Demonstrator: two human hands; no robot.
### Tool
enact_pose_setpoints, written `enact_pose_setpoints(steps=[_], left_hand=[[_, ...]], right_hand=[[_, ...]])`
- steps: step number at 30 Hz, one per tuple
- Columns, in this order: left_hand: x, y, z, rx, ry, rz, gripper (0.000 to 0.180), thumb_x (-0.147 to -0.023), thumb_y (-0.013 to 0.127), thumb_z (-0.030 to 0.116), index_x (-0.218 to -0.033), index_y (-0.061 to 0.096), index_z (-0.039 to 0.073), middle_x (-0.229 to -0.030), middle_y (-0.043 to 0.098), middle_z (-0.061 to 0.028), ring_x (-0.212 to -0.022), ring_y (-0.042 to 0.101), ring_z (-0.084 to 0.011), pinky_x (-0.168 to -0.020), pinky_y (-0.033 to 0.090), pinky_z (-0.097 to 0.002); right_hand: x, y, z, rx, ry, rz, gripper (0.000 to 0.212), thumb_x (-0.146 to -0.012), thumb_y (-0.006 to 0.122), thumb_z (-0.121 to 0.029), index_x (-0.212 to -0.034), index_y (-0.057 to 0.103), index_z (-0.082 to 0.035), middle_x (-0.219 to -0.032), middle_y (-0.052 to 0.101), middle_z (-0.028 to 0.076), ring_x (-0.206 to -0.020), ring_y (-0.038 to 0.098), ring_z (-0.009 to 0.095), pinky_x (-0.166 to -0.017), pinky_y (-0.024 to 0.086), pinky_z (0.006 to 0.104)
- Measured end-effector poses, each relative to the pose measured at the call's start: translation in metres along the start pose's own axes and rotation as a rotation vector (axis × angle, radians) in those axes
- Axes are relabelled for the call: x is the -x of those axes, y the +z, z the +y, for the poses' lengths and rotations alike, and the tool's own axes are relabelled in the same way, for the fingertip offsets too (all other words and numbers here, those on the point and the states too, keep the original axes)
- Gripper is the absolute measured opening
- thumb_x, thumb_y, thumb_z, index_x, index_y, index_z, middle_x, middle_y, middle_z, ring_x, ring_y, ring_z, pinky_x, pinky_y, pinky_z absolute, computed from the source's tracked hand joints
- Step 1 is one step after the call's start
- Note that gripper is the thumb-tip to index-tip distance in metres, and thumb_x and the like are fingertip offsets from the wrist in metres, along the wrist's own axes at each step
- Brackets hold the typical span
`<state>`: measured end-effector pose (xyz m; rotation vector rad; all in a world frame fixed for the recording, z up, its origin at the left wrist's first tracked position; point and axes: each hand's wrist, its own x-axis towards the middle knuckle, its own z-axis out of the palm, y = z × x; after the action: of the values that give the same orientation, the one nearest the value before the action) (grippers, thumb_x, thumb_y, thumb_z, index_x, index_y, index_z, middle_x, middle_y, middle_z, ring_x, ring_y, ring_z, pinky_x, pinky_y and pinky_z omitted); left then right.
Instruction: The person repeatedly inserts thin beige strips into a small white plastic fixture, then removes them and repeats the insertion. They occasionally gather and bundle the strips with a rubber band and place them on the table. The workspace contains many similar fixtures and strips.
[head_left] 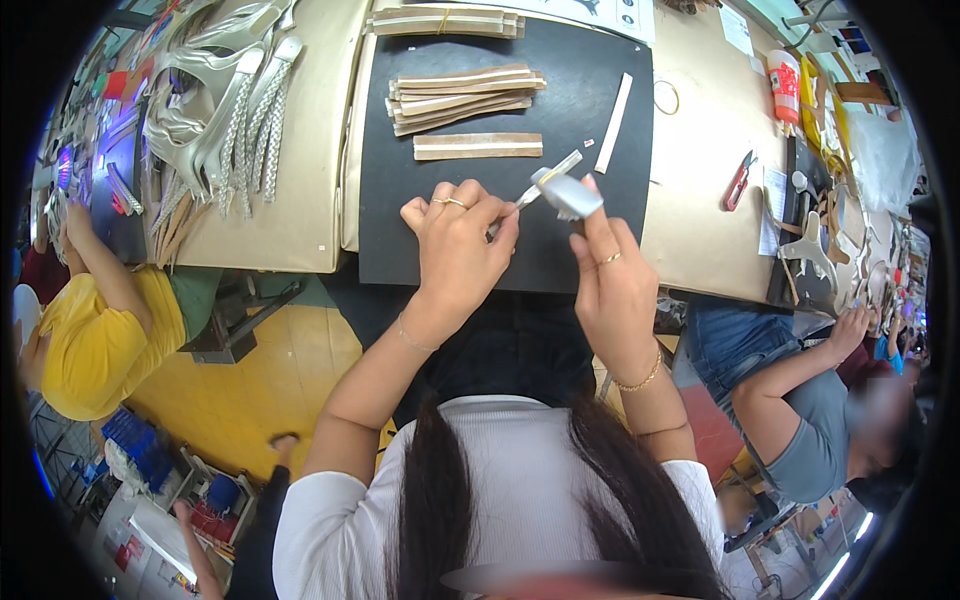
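My left hand point(458, 240) is closed over the black mat point(390, 255), its thumb and forefinger pinching the near end of a narrow pale strip point(549, 180). The strip slants away to the right. Just beside it, my right hand point(612, 265) is closed around a smooth silver-grey tool point(572, 194) with a rounded, flat head. The fingers cover the rest of this tool, so its exact kind is hidden. Beyond my hands lies a single brown strip point(478, 147) with a white band along its middle. A white strip point(613, 123) lies to the right of it.
Piled brown-and-white strips point(460, 95) and a banded bundle point(448, 21) lie farther back. Silver straps with braided ends point(245, 120) cover the left table. Red-handled snips point(739, 182) and a red-and-white bottle point(785, 85) are at right. Co-workers sit on both sides.
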<state>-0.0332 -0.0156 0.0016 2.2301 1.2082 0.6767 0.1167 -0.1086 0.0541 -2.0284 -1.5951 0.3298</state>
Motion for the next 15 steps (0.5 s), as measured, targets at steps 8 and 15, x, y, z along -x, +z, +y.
enact_pose_setpoints(steps=[8,15], left_hand=[[0.0,0.001,-0.001,-0.032,0.052,0.03,0.005,-0.079,0.082,0.014,-0.083,0.078,0.013,-0.078,0.061,0.0031,-0.081,0.055,-0.0178,-0.082,0.028,-0.0387],[0.005,-0.006,-0.003,-0.036,0.054,0.013,0.008,-0.08,0.083,0.017,-0.087,0.08,0.013,-0.079,0.062,0.0038,-0.082,0.054,-0.0165,-0.084,0.028,-0.0383]], right_hand=[[-0.004,0.002,0.006,0.013,-0.044,0.051,0.058,-0.093,0.069,-0.008,-0.149,0.055,-0.014,-0.087,0.063,0.008,-0.066,0.065,0.029,-0.057,0.052,0.0417],[0.006,0.01,0.002,0.122,-0.044,-0.125,0.057,-0.097,0.066,-0.013,-0.152,0.053,-0.02,-0.082,0.059,0.007,-0.063,0.064,0.026,-0.055,0.052,0.04]])
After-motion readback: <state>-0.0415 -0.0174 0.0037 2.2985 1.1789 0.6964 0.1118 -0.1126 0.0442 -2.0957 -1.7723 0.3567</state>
